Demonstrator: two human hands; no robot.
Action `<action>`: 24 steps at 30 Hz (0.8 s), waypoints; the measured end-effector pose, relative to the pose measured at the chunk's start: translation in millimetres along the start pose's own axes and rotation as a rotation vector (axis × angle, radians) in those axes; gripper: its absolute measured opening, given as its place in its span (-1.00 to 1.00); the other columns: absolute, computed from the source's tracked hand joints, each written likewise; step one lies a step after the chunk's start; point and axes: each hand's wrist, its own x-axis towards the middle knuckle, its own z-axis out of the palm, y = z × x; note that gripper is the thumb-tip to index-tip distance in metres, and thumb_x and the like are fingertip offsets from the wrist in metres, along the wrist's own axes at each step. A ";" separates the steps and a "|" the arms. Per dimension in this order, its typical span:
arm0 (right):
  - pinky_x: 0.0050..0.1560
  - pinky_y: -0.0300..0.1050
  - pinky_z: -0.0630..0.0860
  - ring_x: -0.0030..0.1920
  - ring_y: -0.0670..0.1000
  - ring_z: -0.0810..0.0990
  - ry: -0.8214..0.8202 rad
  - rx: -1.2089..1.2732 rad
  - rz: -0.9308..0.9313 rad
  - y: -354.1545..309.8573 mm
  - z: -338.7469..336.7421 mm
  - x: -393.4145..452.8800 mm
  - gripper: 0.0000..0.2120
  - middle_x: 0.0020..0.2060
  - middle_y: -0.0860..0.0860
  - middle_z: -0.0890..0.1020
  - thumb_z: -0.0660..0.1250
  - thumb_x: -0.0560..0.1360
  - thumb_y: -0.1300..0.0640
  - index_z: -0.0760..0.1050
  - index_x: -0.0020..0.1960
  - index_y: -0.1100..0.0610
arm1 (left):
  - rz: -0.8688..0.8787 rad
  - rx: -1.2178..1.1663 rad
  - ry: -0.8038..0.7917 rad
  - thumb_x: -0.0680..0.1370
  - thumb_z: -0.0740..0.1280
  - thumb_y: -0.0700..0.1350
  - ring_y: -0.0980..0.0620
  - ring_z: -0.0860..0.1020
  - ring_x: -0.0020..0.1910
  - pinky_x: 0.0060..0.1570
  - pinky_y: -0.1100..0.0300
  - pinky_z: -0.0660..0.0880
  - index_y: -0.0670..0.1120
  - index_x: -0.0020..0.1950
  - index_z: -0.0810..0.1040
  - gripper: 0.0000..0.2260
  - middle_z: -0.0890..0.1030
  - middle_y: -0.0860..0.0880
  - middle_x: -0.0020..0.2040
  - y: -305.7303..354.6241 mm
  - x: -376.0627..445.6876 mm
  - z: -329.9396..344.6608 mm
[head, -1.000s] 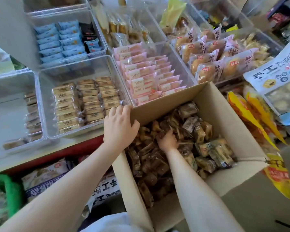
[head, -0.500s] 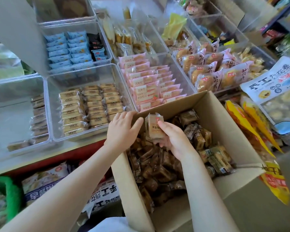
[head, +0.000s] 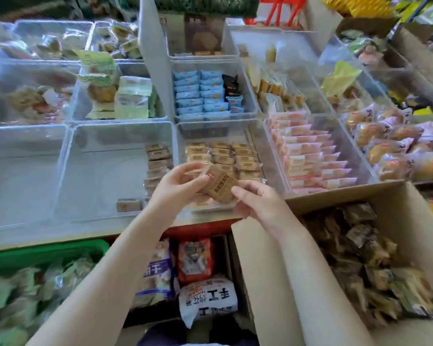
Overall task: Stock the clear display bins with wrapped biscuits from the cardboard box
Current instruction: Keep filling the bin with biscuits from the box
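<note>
Wrapped biscuit (head: 220, 187) pinched between left hand (head: 178, 188) and right hand (head: 256, 203), both grips clamped on it. Lay flat, label up, in line with rows in clear bin (head: 268, 156).

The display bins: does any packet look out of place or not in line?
Yes. In the blue bin, dark packets sit among blue ones. In the bin left of it, one packet lies apart from its column.

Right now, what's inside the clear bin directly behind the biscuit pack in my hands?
The clear bin holds three neat rows of tan wrapped biscuits. The held pack, left hand and right hand cover the rows' near ends, so the count there is hidden.
</note>
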 end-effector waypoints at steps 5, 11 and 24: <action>-0.11 -0.13 0.56 -0.14 -0.03 0.63 -0.079 -0.242 -0.061 -10.7 97.2 50.6 -0.82 -0.09 0.00 0.65 0.40 0.56 0.18 0.55 0.15 0.03 | -0.014 0.112 0.012 0.47 0.47 -0.36 -0.11 0.67 -0.03 -0.09 0.11 0.64 -0.09 0.25 0.57 -0.62 0.64 -0.22 0.06 4.0 2.7 -112.8; -0.10 -0.21 0.46 -0.15 -0.10 0.53 -0.130 -0.642 -0.193 -7.4 200.2 118.9 -0.67 -0.12 -0.11 0.52 0.41 0.48 0.24 0.47 0.21 0.06 | 0.035 0.502 0.252 0.39 0.54 -0.28 -0.02 0.59 -0.10 -0.09 0.10 0.57 0.11 -0.05 0.57 -0.67 0.64 -0.07 0.01 -15.1 35.2 -209.9; 0.34 0.12 0.31 0.40 0.16 0.34 0.028 -1.275 -0.367 58.9 261.0 199.5 -0.81 0.33 0.13 0.46 0.39 0.49 0.20 0.55 0.11 0.12 | -0.078 0.919 0.232 0.53 0.36 -0.22 -0.08 0.46 -0.06 -0.14 0.14 0.34 -0.04 0.20 0.53 -0.75 0.57 -0.16 0.11 -93.1 114.0 -260.0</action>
